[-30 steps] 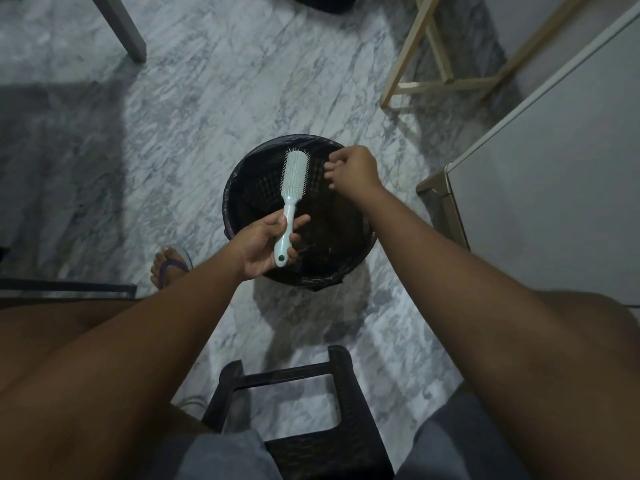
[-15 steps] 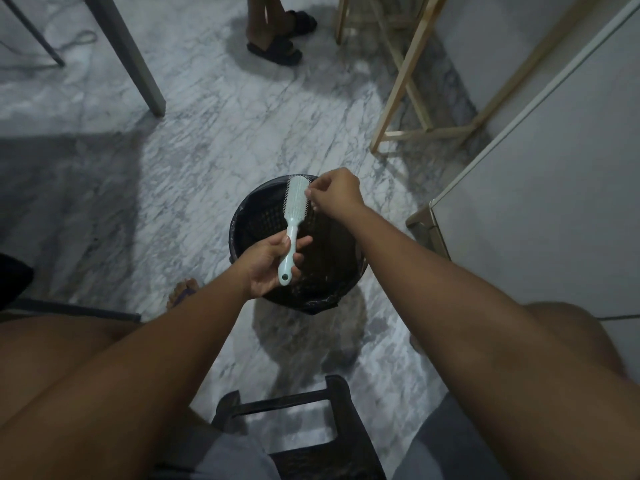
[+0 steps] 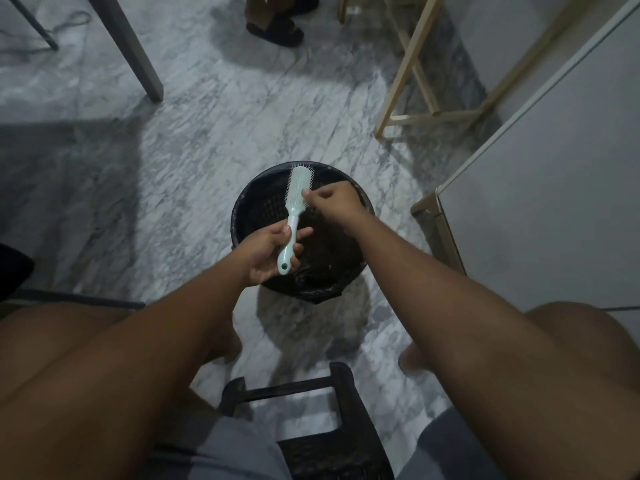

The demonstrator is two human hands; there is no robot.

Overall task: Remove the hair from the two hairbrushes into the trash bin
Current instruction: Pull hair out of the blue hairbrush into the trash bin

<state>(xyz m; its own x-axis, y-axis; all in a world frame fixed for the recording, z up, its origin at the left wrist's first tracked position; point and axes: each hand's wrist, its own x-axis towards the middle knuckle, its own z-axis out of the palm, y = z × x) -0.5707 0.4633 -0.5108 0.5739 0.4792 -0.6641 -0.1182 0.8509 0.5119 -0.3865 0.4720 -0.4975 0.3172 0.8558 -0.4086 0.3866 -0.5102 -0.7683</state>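
A pale mint hairbrush (image 3: 297, 199) hangs over the black trash bin (image 3: 252, 209), which is lined with a dark bag and stands on the marble floor. My left hand (image 3: 268, 252) grips the brush by its handle, head pointing away from me. My right hand (image 3: 330, 200) is at the right side of the brush head, its fingertips pinched together at the bristles. Whether hair sits between those fingers is too dark to tell. Only one hairbrush is in view.
A black plastic stool (image 3: 311, 427) stands between my knees. A white cabinet (image 3: 554, 202) is at the right, a wooden frame (image 3: 415, 81) behind the bin, a grey table leg (image 3: 135, 53) at the far left. Another person's sandalled feet (image 3: 277, 26) stand at the top.
My right hand went from beside the brush head to its bristles and now pinches lower on the head. The camera tilted up, bringing another person's feet into view.
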